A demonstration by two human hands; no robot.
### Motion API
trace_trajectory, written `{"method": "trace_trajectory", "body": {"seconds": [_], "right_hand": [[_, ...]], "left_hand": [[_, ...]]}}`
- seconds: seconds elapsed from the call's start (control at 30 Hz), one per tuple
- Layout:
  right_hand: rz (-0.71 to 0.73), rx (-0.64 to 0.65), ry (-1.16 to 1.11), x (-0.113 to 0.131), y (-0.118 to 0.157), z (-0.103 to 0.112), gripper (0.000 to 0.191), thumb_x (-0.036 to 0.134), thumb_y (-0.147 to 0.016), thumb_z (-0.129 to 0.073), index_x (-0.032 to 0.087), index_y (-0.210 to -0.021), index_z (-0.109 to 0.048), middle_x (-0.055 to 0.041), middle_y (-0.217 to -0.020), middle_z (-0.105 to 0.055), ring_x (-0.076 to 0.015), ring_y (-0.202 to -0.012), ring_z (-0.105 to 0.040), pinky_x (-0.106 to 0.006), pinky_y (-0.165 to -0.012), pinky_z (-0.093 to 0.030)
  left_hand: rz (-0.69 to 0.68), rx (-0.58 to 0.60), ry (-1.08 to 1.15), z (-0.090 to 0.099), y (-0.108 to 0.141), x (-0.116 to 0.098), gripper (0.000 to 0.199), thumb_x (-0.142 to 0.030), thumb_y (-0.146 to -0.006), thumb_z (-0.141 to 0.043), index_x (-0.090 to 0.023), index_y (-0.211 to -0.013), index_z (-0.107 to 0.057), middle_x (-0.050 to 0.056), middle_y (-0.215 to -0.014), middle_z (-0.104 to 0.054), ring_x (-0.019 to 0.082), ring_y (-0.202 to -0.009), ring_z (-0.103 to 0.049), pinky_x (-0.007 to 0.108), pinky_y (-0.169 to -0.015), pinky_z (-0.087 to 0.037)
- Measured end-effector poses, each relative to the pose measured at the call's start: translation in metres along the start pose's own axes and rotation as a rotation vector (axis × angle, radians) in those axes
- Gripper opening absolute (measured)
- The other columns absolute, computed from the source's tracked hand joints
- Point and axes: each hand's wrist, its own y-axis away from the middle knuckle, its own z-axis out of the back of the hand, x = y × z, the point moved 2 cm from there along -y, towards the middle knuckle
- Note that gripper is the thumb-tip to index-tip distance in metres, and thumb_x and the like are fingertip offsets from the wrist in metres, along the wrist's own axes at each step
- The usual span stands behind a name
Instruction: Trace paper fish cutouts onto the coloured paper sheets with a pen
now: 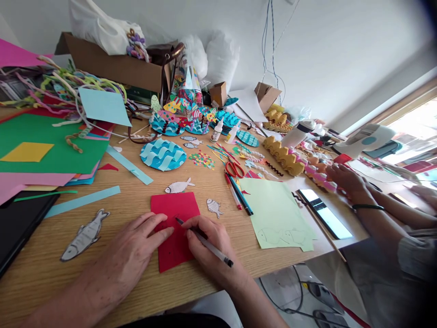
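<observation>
A sheet of red paper (175, 259) lies on the wooden table in front of me. My left hand (141, 239) rests on its left side, fingers spread flat. Gripped in my right hand (211, 241) is a pen (213, 249) with a clear barrel and black end, its tip touching the red paper near faint drawn lines. Just above the sheet is a paper fish cutout (180, 186); a smaller fish cutout (214, 207) sits to its right. Left of my left hand lies a larger grey fish cutout (85, 234).
Light green paper (280, 209) with pencilled fish lies right, by markers (239, 193) and red scissors (235, 169). A blue wavy paper disc (163, 155) and glue bottles (217, 131) stand behind. Coloured sheets (68, 132) are stacked left. Another person's hands (348, 177) work beyond a phone (325, 214).
</observation>
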Motion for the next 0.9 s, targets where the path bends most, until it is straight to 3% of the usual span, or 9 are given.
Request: {"method": "trace_trajectory", "body": {"seconds": [0.9], "right_hand": [[-0.022, 0.021, 0.011, 0.0023, -0.0005, -0.0002, 0.019, 0.012, -0.078, -0.049, 0.02, -0.086, -0.064, 0.0004, -0.075, -0.066, -0.0116, -0.067, -0.058, -0.021, -0.067, -0.044]], "left_hand": [[0.015, -0.005, -0.012, -0.0017, 0.0021, 0.0001, 0.053, 0.002, -0.077, -0.033, -0.027, -0.109, -0.063, 0.005, -0.114, -0.059, 0.022, -0.105, -0.052, 0.037, -0.086, -0.05]]}}
